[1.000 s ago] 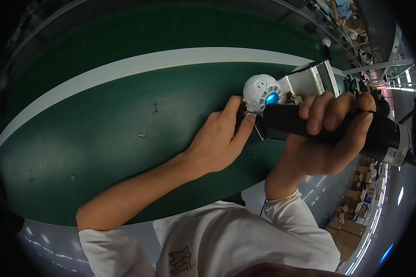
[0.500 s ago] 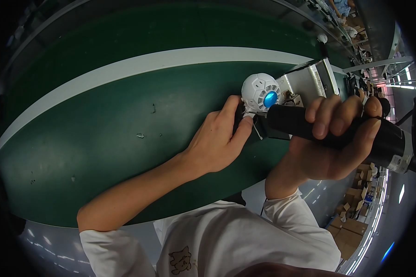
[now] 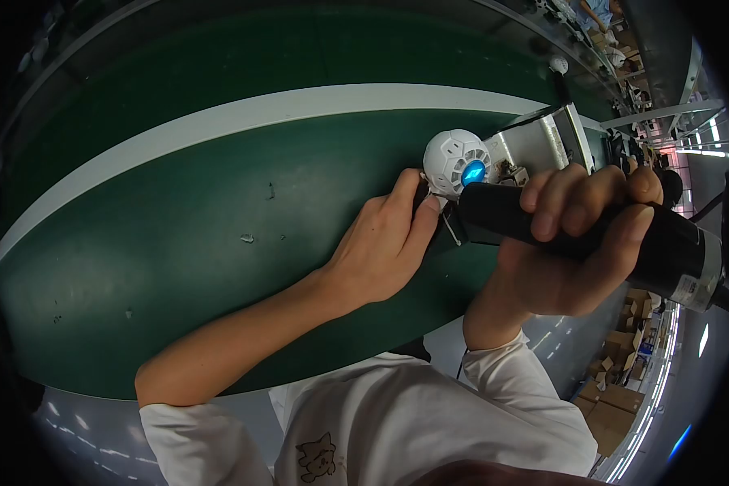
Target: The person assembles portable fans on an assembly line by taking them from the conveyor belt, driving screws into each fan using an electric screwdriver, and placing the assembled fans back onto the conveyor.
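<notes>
A white ball-shaped device (image 3: 452, 156) with football-like panels and a round blue centre sits at the near edge of a metal fixture (image 3: 535, 139). My left hand (image 3: 378, 247) is closed at the device's underside, thumb and index finger pinching its dark lower part, which is mostly hidden. My right hand (image 3: 579, 251) wraps around a thick black power screwdriver (image 3: 494, 212), held nearly level. The tool's front end lies just below the blue centre, close to my left thumb. The bit's contact point cannot be made out clearly.
The green work table (image 3: 219, 186) has a few small scraps (image 3: 246, 238) on it. Behind a pale rail (image 3: 300, 97) runs a dark green belt (image 3: 283, 49), bearing another white ball (image 3: 558, 64) with a dark stem. Cardboard boxes (image 3: 616, 405) stand on the floor at right.
My right hand and the screwdriver have shifted slightly left, towards the device. My left hand has hardly moved. The white ball on the belt has slid a little left.
</notes>
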Demonstrator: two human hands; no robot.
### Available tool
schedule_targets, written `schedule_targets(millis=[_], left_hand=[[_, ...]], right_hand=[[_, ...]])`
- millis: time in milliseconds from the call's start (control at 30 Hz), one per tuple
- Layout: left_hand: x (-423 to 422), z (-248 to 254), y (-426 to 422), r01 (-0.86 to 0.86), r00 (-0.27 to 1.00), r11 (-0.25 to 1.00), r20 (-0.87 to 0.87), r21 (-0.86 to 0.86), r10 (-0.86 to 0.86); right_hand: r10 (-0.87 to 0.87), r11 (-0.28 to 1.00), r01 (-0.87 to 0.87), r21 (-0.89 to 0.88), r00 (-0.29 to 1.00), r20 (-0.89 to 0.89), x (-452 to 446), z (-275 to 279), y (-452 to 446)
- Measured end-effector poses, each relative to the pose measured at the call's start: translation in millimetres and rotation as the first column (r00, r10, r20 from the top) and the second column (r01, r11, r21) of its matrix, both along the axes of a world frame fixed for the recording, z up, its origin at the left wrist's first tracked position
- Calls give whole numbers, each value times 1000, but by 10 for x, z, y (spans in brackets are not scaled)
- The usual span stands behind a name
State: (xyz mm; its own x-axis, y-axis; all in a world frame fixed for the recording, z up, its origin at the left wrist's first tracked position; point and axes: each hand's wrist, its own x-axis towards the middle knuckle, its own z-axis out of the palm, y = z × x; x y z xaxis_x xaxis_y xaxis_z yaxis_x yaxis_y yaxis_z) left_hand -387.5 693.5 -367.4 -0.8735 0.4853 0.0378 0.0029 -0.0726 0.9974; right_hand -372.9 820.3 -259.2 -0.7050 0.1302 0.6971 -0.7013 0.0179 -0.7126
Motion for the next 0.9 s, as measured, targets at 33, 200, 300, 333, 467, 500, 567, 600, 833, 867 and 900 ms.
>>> schedule_targets(millis=[33, 200, 300, 333, 467, 500, 567, 600, 833, 867, 900], left_hand=[[0, 5, -8, 0, 1000, 1000, 1, 0, 0], [2, -2, 3, -6, 1000, 1000, -7, -15, 6], [5, -28, 12, -15, 1000, 1000, -24, 8, 15], [6, -25, 10, -15, 1000, 1000, -24, 8, 15], [5, -20, 10, -25, 999, 1000, -34, 3, 25], [4, -22, 13, -31, 999, 999, -44, 5, 31], [0, -12, 12, -34, 999, 999, -36, -6, 34], [-1, -8, 11, -36, 999, 999, -28, -18, 35], [-4, -6, 8, -48, 997, 999, -61, -6, 48], [-6, 1, 3, -53, 996, 998, -71, -17, 52], [-5, 4, 1, -57, 995, 998, -81, -28, 55]], right_hand=[[-12, 1000, 12, -7, 1000, 4, 1, -1, -8], [-10, 1000, 10, -2, 1000, 7, -5, -4, 3], [2, 1000, -2, -8, 1000, 8, -6, -5, 8], [10, 1000, -10, -13, 1000, 9, -8, -4, 8], [-11, 1000, 11, -12, 1000, 20, -19, -6, -12], [-9, 1000, 9, -12, 1000, 16, -21, -15, -9], [-5, 1000, 5, -14, 1000, 13, -21, -21, -12], [-4, 1000, 4, -12, 1000, 13, -16, -20, -15], [11, 1000, -11, 1, 1000, 11, -13, -18, 8], [11, 1000, -11, 1, 1000, 11, -11, -16, 4], [6, 1000, -6, 2, 1000, 13, -6, -14, -2]])
